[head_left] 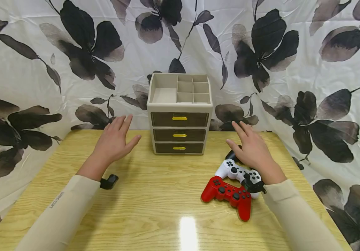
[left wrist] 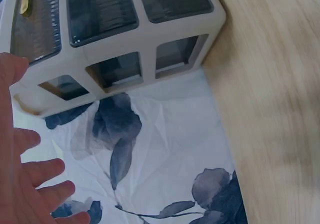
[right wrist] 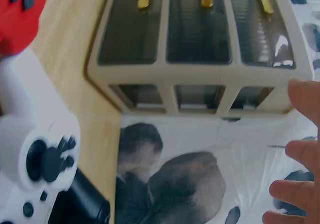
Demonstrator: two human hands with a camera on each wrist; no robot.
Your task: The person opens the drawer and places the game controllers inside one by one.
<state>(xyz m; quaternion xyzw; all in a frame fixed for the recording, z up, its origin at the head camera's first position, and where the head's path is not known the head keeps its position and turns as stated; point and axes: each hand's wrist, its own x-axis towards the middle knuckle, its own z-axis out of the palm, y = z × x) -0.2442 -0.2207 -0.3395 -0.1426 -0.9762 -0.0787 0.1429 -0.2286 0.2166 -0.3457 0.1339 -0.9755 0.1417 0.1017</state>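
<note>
We've got our left hand point(head_left: 114, 139) and right hand point(head_left: 253, 150) out, fingers extended, either side of a beige plastic three-drawer organizer point(head_left: 180, 111). It's on the yellowish wood-grain table point(head_left: 148, 198), glossy red gamepad point(head_left: 227, 191) and white gamepad point(head_left: 240, 173) nearby.

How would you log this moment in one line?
left hand: empty, left of drawer unit | right hand: empty, right of it | drawers: closed | red controller, white controller, black item: clustered on table, right side
</note>
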